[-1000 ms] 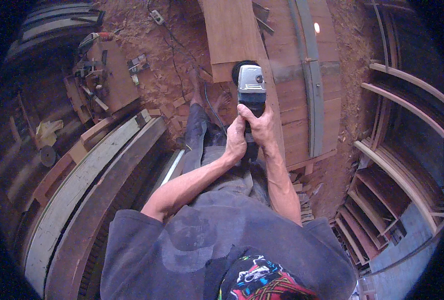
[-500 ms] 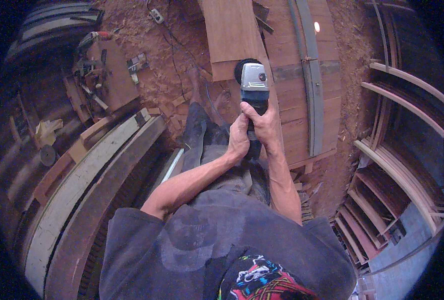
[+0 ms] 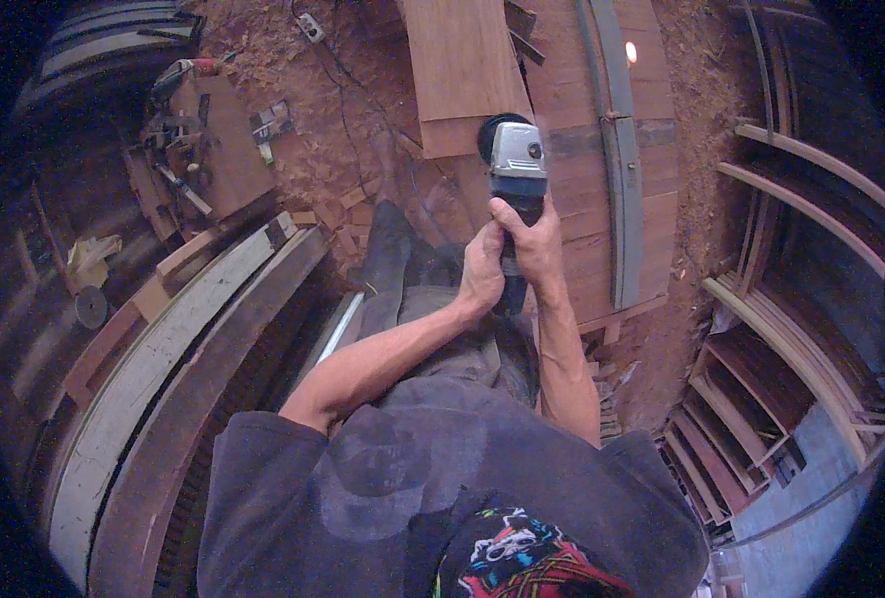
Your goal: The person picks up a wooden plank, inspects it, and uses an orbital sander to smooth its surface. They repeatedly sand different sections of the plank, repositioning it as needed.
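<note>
Both my hands grip an angle grinder [image 3: 519,148] with a silver head and a dark body. My left hand [image 3: 482,267] is closed around the dark body from the left side. Wrapped around it from the right, my right hand [image 3: 539,242] has its thumb lying across the top. The grinder's round dark disc [image 3: 490,136] is at the near right corner of a light brown wooden board [image 3: 462,65]. Whether the disc touches the wood I cannot tell. The palms and the grinder's rear part are mostly hidden.
Broad wooden planks [image 3: 584,219] lie on the right, with a long grey bar [image 3: 623,199] on them. Long beams [image 3: 163,359] run along my left. A power strip [image 3: 311,28] and cables lie on the dusty floor. Wooden frames [image 3: 811,339] stand far right.
The grinder and both my hands have shifted slightly to the right. My grip looks the same, and the board stays in place.
</note>
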### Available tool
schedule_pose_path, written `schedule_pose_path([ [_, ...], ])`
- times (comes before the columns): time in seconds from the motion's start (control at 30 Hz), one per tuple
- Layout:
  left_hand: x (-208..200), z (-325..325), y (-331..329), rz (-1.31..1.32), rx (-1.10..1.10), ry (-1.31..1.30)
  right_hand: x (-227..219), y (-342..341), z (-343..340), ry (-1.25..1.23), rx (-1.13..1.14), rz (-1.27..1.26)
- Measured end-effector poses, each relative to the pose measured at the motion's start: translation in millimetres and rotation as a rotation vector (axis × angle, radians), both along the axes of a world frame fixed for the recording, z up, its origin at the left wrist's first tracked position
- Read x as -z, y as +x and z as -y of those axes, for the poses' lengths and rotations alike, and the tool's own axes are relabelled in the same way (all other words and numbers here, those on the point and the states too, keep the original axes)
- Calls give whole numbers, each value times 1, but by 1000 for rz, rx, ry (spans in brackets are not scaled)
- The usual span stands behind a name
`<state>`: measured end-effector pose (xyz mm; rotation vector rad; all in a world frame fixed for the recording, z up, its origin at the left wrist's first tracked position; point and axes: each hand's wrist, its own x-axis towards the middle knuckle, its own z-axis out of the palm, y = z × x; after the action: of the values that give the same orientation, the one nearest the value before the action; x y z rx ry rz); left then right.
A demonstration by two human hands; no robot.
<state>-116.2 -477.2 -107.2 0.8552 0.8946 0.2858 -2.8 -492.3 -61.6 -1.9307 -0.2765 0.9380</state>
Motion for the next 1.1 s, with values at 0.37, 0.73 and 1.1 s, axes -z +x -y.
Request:
schedule_pose_path([
  [0.37,-2,16,48,-7,157,29,-18,32,25,38,269,88],
  [0.73,-3,-12,-25,8,-23,-46,-5,-27,-14,192,107,-165],
  [1.1,-9,-25,-59,-19,-68,6,-2,-51,-31,-28,-74,-72],
])
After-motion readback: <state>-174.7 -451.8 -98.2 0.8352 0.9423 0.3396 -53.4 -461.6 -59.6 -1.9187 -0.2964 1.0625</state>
